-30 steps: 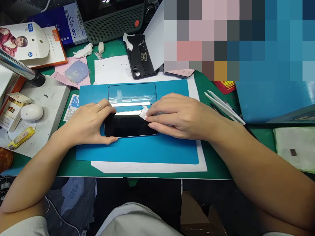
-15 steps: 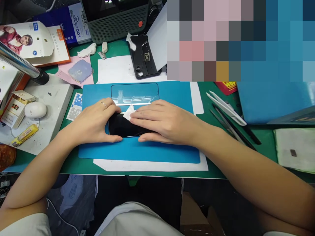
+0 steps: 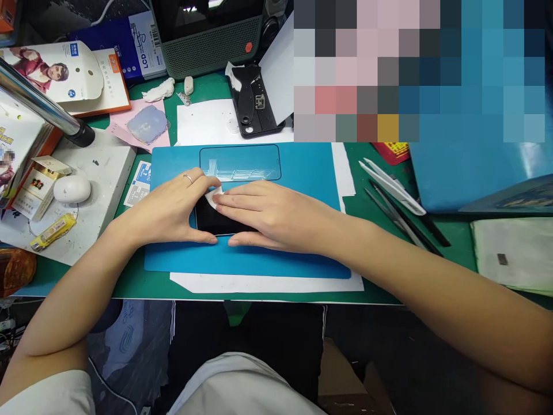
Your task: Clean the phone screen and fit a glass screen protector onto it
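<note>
A black-screened phone (image 3: pixel 209 220) lies lengthwise on a blue mat (image 3: pixel 246 262), its right part hidden beneath my right hand (image 3: pixel 276 216). That hand presses a folded white wipe (image 3: pixel 211 197) onto the glass with flat, close-set fingers, the thumb along the near edge. My left hand (image 3: pixel 179 207) holds the phone's left end between its thumb at the near side and fingers at the far side. Just beyond the phone lies a clear, black-bordered screen protector (image 3: pixel 240 158), with bright reflections along its near edge.
Tweezers (image 3: pixel 393 216) and a white-handled tool (image 3: pixel 393 187) lie to the right, near a pale cloth pad (image 3: pixel 514 251). Behind the mat is a black phone case (image 3: pixel 253 104). At left, a white board (image 3: pixel 103 184) carries an earbud case (image 3: pixel 72 189) and a small box (image 3: pixel 40 187).
My right hand has slid the wipe left along the phone, close to my left fingers. My left hand keeps its hold. The whole view has shifted slightly.
</note>
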### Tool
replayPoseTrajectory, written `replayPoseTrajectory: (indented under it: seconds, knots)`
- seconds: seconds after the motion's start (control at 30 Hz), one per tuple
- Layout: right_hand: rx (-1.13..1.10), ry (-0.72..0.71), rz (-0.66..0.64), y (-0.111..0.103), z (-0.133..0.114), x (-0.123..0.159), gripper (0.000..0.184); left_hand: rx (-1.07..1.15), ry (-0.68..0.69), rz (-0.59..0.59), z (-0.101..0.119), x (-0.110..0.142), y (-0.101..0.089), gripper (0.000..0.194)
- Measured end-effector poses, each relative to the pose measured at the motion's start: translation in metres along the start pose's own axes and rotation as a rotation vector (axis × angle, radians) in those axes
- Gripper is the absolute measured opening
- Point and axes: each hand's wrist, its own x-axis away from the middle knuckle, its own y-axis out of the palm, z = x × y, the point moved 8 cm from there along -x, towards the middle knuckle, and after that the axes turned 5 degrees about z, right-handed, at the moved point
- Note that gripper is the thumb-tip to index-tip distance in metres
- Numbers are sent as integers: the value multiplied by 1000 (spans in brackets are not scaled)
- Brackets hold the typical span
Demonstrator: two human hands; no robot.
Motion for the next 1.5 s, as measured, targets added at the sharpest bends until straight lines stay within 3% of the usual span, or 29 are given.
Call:
replayPoseTrajectory:
  seconds: [0.1,0.23,0.33,0.47,0.6,0.73,0.9,1.23,1.5]
  knots:
    - [3,11,-68,7,-2,-14,56,14,21,123,-4,-1,-8,97]
    - [35,61,-170,20,-5,-36,51,3,-59,427,-14,2,-29,92]
    - [108,87,-232,31,-15,-49,55,6,-62,511,-14,5,-34,86]
    - [220,80,-244,41,-36,-48,62,-24,-80,480,-15,4,-30,88]
    - [201,153,-96,39,-51,-27,66,-63,-81,423,-15,3,-26,86]
    - [204,250,-31,35,-63,-6,63,-83,31,311,-6,0,-17,79]
    - [270,300,-28,31,-75,-4,62,-89,93,240,-2,-3,-12,78]
    - [246,545,-17,43,-87,-16,72,-9,54,208,-6,-5,-14,72]
    - [275,566,37,25,-84,19,61,-8,63,195,-3,-4,-13,75]
